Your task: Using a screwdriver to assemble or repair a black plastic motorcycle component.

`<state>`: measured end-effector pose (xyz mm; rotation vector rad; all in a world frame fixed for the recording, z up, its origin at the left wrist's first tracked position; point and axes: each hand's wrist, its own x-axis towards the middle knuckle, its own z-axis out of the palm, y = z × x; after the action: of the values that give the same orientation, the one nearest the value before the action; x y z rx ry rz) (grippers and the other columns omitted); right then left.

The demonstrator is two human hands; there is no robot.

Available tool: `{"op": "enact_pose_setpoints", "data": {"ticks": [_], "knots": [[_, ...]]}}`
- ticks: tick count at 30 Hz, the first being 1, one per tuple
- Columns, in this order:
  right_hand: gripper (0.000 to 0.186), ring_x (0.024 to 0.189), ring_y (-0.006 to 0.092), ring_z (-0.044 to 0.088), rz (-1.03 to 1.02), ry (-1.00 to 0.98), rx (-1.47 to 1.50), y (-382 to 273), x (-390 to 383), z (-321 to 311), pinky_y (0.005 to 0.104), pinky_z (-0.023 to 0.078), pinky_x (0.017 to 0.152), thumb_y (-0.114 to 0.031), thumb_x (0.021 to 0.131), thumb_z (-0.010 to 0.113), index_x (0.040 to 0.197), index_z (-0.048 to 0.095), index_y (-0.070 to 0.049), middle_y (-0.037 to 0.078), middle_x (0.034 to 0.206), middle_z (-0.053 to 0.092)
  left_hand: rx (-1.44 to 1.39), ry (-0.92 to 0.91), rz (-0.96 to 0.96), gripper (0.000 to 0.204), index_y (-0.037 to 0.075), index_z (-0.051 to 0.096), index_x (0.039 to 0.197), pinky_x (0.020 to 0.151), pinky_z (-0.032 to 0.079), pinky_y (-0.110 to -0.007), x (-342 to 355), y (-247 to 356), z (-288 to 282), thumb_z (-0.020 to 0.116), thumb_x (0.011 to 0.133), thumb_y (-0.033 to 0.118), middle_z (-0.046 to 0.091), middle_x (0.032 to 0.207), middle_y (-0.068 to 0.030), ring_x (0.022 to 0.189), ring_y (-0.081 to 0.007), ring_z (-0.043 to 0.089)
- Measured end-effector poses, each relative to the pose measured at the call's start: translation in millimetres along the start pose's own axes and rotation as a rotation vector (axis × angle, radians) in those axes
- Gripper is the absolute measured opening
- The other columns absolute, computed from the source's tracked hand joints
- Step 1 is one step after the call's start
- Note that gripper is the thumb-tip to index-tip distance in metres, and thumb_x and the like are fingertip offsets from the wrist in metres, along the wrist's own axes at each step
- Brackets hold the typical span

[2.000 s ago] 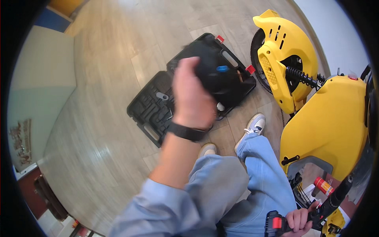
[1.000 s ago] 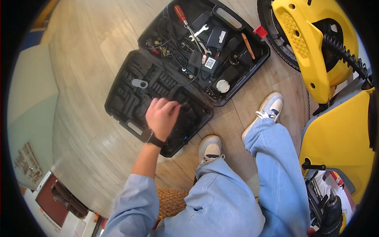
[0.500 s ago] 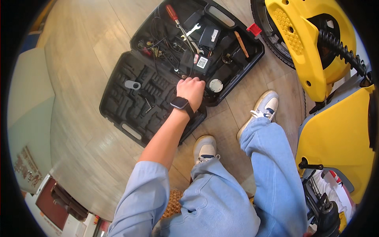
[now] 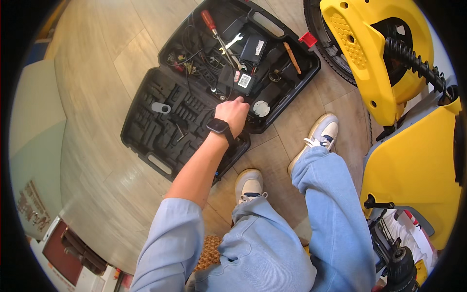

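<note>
My left hand (image 4: 232,116), with a black watch on its wrist, reaches over the hinge side of an open black tool case (image 4: 127,127). Its fingers are curled closed, and whatever they may hold is hidden beneath them. Just right of the knuckles lies a round white disc (image 4: 261,108). Beyond the fingers are a black box with a white label (image 4: 244,81), a red-handled screwdriver (image 4: 208,20), a silver wrench (image 4: 231,43) and a tangle of dark cables (image 4: 187,53). My right hand is out of view.
The case's left half has moulded slots holding a small grey-white oval device (image 4: 160,108). A wooden-coloured strip (image 4: 292,57) lies in the right half, near a red latch (image 4: 307,39). A yellow vehicle (image 4: 411,180) with wheel and spring stands at right. My shoes (image 4: 250,185) are close by.
My left hand has turned slightly, with its knuckles tilting right, and stays over the same part of the case. The whole view has shifted a little.
</note>
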<state>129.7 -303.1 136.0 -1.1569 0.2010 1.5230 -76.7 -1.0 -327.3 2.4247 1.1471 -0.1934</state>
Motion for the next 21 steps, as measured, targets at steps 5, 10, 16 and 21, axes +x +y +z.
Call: {"op": "enact_pose_setpoints", "data": {"ticks": [5, 10, 16, 21], "knots": [[0.097, 0.054, 0.0146, 0.058, -0.012, 0.029, 0.011, 1, -4, -1, 0.0320, 0.048, 0.050, -0.011, 0.080, 0.075, 0.152, 0.010, -0.013, 0.002, 0.076, 0.060, -0.078, 0.006, -0.028, 0.005, 0.009, 0.063, 0.080, 0.069, 0.053, -0.041, 3, 0, -4, 0.061, 0.076, 0.012, 0.063, 0.082, -0.0088, 0.079, -0.0290, 0.065], [0.093, 0.055, 0.0139, 0.058, -0.028, 0.041, 0.053, 5, 0, 3, 0.0312, 0.048, 0.051, -0.012, 0.081, 0.074, 0.151, 0.012, -0.011, 0.003, 0.076, 0.060, -0.085, -0.050, -0.088, 0.007, 0.010, 0.064, 0.080, 0.069, 0.052, -0.041, 2, -2, -7, 0.063, 0.075, 0.014, 0.064, 0.083, -0.0085, 0.080, -0.0296, 0.065], [0.076, 0.061, 0.0159, 0.061, -0.006, -0.019, 0.113, 2, 13, 1, 0.0330, 0.049, 0.055, -0.009, 0.078, 0.075, 0.141, 0.034, -0.003, 0.004, 0.078, 0.061, -0.103, 0.451, -0.057, 0.005, 0.013, 0.067, 0.076, 0.070, 0.047, -0.037, -21, -21, -23, 0.070, 0.073, 0.016, 0.060, 0.083, -0.0045, 0.084, -0.0259, 0.059], [0.016, 0.063, 0.0189, 0.063, 0.084, -0.049, 0.183, 1, -1, -14, 0.0346, 0.050, 0.058, -0.006, 0.073, 0.075, 0.085, 0.065, -0.006, 0.004, 0.081, 0.062, -0.093, 0.521, -0.395, 0.025, 0.017, 0.072, 0.076, 0.076, 0.041, -0.038, -42, -56, -36, 0.083, 0.062, 0.034, 0.057, 0.091, -0.0001, 0.093, -0.0226, 0.053]]}}
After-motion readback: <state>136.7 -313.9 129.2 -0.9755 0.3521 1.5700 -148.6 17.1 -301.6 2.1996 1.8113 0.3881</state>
